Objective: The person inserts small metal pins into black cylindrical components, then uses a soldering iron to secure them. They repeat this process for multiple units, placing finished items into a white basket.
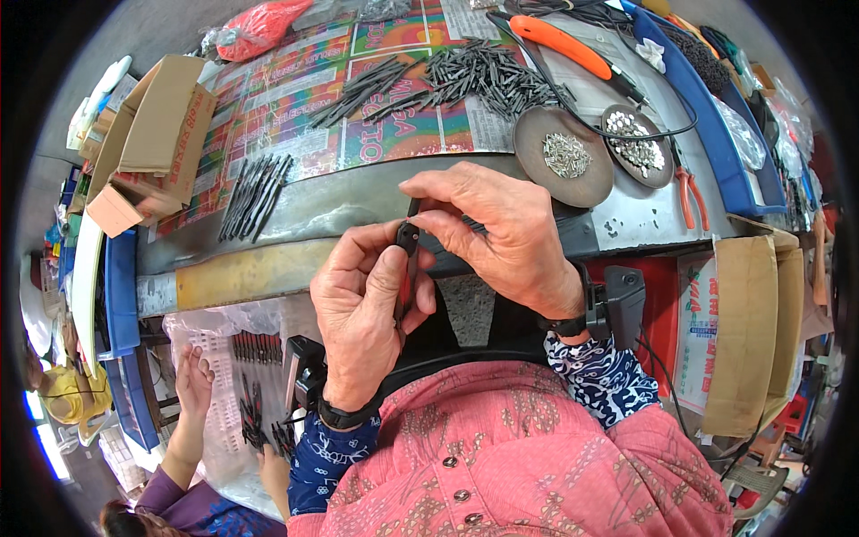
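My left hand (360,309) is closed round a slim black-and-red handle (407,238), held upright in front of me, with the thumb along its side. A small round fastener shows near its top end. My right hand (501,234) meets it there, thumb and index finger bent around a thin black strip (413,208) that stands up from the handle. Whether strip and handle are joined cannot be made out, since fingers cover the spot. Beyond the right hand is a brown dish (528,143) of small metal pins, beside a smaller dish (664,175) of silvery bits.
Thin black parts (488,79) lie heaped on printed sheets, with a row of black strips (255,199) at left. An orange corded tool (562,46), red-handled pliers (687,199) and a blue tray (716,125) are right. Cardboard boxes (157,134) flank the bench. Another person's hand (194,380) is lower left.
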Available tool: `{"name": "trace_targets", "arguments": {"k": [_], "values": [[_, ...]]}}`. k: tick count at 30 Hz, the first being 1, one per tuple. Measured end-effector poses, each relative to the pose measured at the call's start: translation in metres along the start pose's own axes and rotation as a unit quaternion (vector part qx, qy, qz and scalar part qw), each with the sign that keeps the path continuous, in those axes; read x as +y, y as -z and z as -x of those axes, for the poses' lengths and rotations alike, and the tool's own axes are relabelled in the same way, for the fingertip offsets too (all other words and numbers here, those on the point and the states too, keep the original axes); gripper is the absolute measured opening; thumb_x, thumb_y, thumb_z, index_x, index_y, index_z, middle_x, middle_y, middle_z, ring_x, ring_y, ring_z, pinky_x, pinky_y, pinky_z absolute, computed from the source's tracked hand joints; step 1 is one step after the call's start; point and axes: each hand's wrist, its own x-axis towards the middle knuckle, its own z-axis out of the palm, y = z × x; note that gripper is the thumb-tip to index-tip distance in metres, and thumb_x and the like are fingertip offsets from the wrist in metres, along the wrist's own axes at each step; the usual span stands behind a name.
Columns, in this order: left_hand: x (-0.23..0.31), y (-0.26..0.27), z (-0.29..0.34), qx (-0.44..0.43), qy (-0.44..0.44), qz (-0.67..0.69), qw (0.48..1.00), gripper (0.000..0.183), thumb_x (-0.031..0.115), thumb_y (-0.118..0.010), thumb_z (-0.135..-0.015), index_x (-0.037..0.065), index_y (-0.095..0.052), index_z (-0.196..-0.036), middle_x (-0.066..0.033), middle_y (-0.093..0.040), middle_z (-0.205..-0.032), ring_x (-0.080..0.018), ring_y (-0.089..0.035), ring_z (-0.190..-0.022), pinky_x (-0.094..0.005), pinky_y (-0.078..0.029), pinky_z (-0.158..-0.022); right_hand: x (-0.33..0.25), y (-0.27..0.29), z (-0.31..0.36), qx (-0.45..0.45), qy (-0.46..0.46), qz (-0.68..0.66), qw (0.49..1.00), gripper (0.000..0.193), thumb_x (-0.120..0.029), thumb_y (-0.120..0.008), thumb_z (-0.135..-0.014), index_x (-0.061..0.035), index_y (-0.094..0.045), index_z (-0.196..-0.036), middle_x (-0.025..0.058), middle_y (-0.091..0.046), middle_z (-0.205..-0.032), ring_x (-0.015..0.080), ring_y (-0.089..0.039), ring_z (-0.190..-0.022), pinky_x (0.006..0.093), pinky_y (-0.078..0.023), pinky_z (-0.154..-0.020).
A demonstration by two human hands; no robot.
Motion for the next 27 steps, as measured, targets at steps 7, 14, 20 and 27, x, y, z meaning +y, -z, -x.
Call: {"name": "trace_targets", "arguments": {"k": [7,14,20,27], "values": [[-0.004,0.003,0.001,-0.011,-0.014,0.001,1.000,0.018,0.009,-0.052,-0.097,-0.003,-0.054,-0.110,-0.0084,-0.062,-0.082,-0.0097,-0.057,-0.057,-0.0180,-0.038,-0.041,0.004,-0.005,0.004,0.004,0.026,0.034,0.999,0.024,0.002,-0.068,-0.076,0.0006,-0.062,-0.098,0.0125,-0.063,-0.081,0.0254,-0.063,-0.067,0.0312,-0.051,-0.057],[-0.007,0.004,0.001,-0.005,-0.022,-0.001,1.000,0.016,0.009,-0.050,-0.097,-0.003,-0.054,-0.109,-0.0069,-0.060,-0.078,-0.0088,-0.056,-0.057,-0.0182,-0.037,-0.041,0.007,-0.017,0.007,0.057,0.073,0.085,0.992,0.024,0.004,-0.069,-0.074,0.0003,-0.064,-0.097,0.0123,-0.065,-0.078,0.0237,-0.065,-0.064,0.0299,-0.052,-0.054],[-0.005,0.002,0.000,-0.003,-0.014,0.005,1.000,0.018,0.011,-0.050,-0.097,-0.003,-0.053,-0.109,-0.0074,-0.061,-0.079,-0.0092,-0.055,-0.056,-0.0182,-0.038,-0.041,0.006,-0.016,0.006,0.046,0.046,0.084,0.994,0.023,0.005,-0.068,-0.075,0.0012,-0.065,-0.098,0.0126,-0.066,-0.082,0.0220,-0.066,-0.066,0.0278,-0.053,-0.057],[-0.001,0.004,0.001,0.003,0.016,0.018,1.000,0.020,0.013,-0.052,-0.097,-0.002,-0.053,-0.110,-0.0103,-0.063,-0.084,-0.0106,-0.057,-0.056,-0.0186,-0.038,-0.040,0.004,-0.006,0.007,0.003,-0.028,-0.029,0.999,0.022,-0.002,-0.066,-0.080,0.0000,-0.062,-0.102,0.0131,-0.066,-0.088,0.0265,-0.066,-0.072,0.0319,-0.053,-0.061]]}}
